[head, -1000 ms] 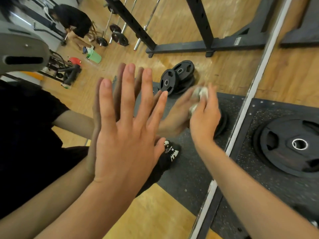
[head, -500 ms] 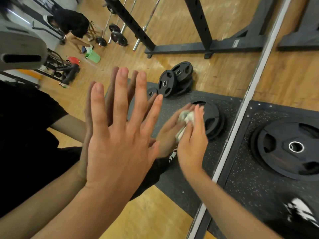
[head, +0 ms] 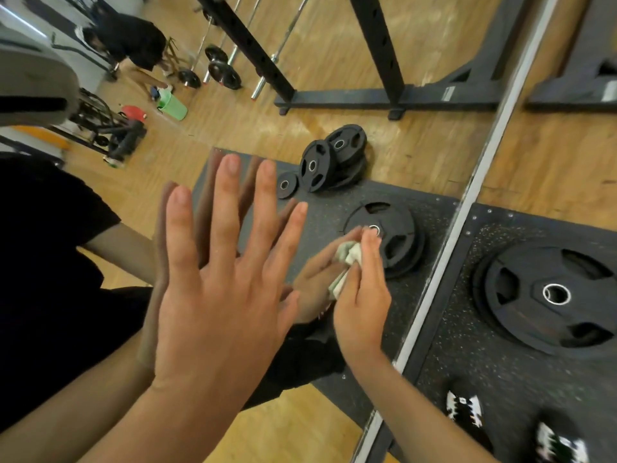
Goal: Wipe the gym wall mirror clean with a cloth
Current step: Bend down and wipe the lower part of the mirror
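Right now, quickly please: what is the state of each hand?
Left hand: open, fingers spread, flat against the mirror.
Right hand: closed on the crumpled cloth, pressing it to the mirror.

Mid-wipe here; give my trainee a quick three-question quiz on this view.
1. True or false: the left hand lies flat, fingers spread, against the mirror.
2. The cloth is with: A) left hand B) right hand C) neither.
3. Fill in: the large weight plate lies to the ___ of the mirror's edge strip.
Key: 1 true; 2 B; 3 right.
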The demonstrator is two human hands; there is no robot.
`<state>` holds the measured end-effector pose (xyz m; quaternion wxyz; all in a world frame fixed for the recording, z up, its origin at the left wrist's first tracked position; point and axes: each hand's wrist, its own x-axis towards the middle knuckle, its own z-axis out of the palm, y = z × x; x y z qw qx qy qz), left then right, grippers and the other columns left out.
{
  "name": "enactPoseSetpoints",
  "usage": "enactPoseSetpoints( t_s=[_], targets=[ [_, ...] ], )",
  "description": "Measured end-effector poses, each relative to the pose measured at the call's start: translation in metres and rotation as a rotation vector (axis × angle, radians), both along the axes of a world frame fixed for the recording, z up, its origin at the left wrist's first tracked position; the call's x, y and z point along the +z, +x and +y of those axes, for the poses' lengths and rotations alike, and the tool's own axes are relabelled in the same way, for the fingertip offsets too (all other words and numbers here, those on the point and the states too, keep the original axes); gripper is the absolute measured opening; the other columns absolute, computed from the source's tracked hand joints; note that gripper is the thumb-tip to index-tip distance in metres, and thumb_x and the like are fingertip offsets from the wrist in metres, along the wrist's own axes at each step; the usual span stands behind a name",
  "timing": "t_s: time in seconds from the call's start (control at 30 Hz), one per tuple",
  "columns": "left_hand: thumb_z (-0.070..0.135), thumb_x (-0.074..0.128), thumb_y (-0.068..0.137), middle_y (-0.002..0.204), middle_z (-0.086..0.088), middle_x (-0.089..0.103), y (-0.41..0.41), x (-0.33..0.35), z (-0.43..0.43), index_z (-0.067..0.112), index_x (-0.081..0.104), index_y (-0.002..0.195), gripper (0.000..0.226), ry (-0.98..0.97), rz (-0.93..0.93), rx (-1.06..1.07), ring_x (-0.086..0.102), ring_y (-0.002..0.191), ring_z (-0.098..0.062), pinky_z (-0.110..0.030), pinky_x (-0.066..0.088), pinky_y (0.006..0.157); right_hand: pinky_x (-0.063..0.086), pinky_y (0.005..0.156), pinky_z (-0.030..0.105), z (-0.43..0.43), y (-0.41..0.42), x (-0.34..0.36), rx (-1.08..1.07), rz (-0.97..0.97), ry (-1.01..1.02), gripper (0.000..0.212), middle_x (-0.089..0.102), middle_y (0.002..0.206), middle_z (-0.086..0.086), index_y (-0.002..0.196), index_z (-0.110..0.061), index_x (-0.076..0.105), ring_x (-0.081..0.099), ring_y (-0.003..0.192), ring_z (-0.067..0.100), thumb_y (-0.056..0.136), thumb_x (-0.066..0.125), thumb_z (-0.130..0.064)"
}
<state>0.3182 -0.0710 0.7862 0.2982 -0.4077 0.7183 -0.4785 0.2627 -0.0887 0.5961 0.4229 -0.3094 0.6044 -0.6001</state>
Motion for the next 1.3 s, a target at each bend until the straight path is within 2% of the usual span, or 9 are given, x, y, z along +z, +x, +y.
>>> enactPoseSetpoints(
  t_s=[0.13, 0.27, 0.37, 0.5, 0.8, 0.93, 1.07, 1.23, 1.3],
  targets=[
    [0.071, 0.033, 0.097, 0.168, -0.035, -0.018, -0.003, 0.003, -0.002, 0.013, -0.003, 0.169, 0.099, 0.011, -0.009, 0.019, -0.025, 0.15, -0.058, -0.073, -0.018, 0.116, 0.021, 0.117, 0.009, -0.106, -0.053, 0.01, -0.115, -0.038, 0.08, 0.049, 0.039, 0.165, 0.0, 0.16, -0.018, 0.038, 0.028, 0.151, 0.003, 0.111, 0.039, -0.012],
    [0.071, 0.031, 0.098, 0.168, -0.035, -0.02, -0.004, 0.004, -0.001, 0.013, -0.002, 0.169, 0.098, 0.004, -0.017, 0.023, -0.018, 0.152, -0.059, -0.073, -0.02, 0.115, 0.034, 0.123, 0.039, -0.142, -0.078, 0.023, -0.171, -0.112, 0.032, 0.046, 0.044, 0.161, 0.003, 0.156, -0.013, 0.045, 0.038, 0.15, 0.015, 0.11, 0.04, -0.012],
    [0.07, 0.032, 0.098, 0.168, -0.034, -0.02, -0.004, 0.003, -0.001, 0.014, -0.004, 0.169, 0.097, 0.002, -0.002, 0.022, -0.017, 0.153, -0.058, -0.072, -0.02, 0.115, 0.025, 0.126, 0.046, -0.058, -0.027, 0.037, -0.119, -0.255, -0.022, 0.048, 0.029, 0.168, 0.007, 0.159, -0.001, 0.032, 0.023, 0.157, 0.021, 0.11, 0.036, 0.0],
    [0.069, 0.02, 0.107, 0.171, -0.032, -0.014, 0.0, 0.003, -0.001, 0.014, 0.002, 0.17, 0.085, 0.03, 0.072, 0.019, -0.022, 0.154, -0.055, -0.07, -0.021, 0.118, 0.028, 0.125, 0.045, 0.074, 0.036, 0.018, 0.059, -0.088, -0.119, 0.055, 0.028, 0.169, -0.004, 0.16, -0.011, 0.029, 0.021, 0.158, 0.021, 0.107, 0.042, 0.001],
    [0.074, 0.026, 0.095, 0.167, -0.036, -0.022, -0.002, 0.0, 0.0, 0.014, -0.006, 0.169, 0.1, 0.037, 0.012, 0.019, -0.025, 0.151, -0.059, -0.073, -0.022, 0.114, 0.04, 0.119, 0.042, -0.146, -0.062, 0.009, -0.23, -0.124, 0.122, 0.047, 0.052, 0.155, 0.002, 0.155, -0.021, 0.047, 0.046, 0.145, 0.018, 0.11, 0.039, -0.014],
    [0.068, 0.035, 0.103, 0.171, -0.029, -0.018, 0.007, -0.005, -0.007, 0.017, -0.002, 0.17, 0.092, 0.127, 0.183, 0.001, -0.018, 0.156, -0.055, -0.077, -0.009, 0.119, 0.029, 0.127, 0.043, -0.025, 0.013, 0.028, -0.18, -0.112, -0.11, 0.05, 0.036, 0.166, 0.005, 0.16, -0.014, 0.036, 0.027, 0.156, 0.019, 0.111, 0.038, -0.004],
    [0.068, 0.025, 0.103, 0.176, -0.018, -0.006, 0.02, -0.009, -0.023, 0.024, 0.009, 0.17, 0.082, 0.3, 0.432, 0.086, 0.001, 0.16, -0.051, -0.084, 0.016, 0.115, 0.027, 0.125, 0.047, 0.096, 0.053, 0.019, 0.082, -0.092, -0.155, 0.069, 0.022, 0.172, -0.006, 0.164, -0.038, 0.02, 0.016, 0.159, 0.022, 0.108, 0.04, -0.002],
    [0.053, 0.053, 0.101, 0.174, -0.022, -0.014, 0.016, -0.007, -0.015, 0.019, 0.007, 0.17, 0.09, 0.233, 0.418, 0.062, -0.007, 0.159, -0.053, -0.084, 0.018, 0.114, 0.031, 0.125, 0.042, -0.056, -0.014, 0.005, -0.165, -0.169, 0.002, 0.053, 0.039, 0.164, 0.003, 0.158, -0.017, 0.04, 0.03, 0.155, 0.018, 0.107, 0.045, -0.001],
    [0.057, 0.063, 0.091, 0.174, -0.021, -0.013, 0.016, -0.005, -0.017, 0.018, 0.01, 0.17, 0.102, 0.247, 0.384, 0.052, -0.003, 0.158, -0.055, -0.086, 0.019, 0.112, 0.031, 0.123, 0.026, -0.126, -0.055, -0.007, -0.246, -0.151, 0.09, 0.05, 0.048, 0.159, 0.003, 0.156, -0.018, 0.044, 0.041, 0.149, 0.018, 0.108, 0.046, -0.006]
  ],
)
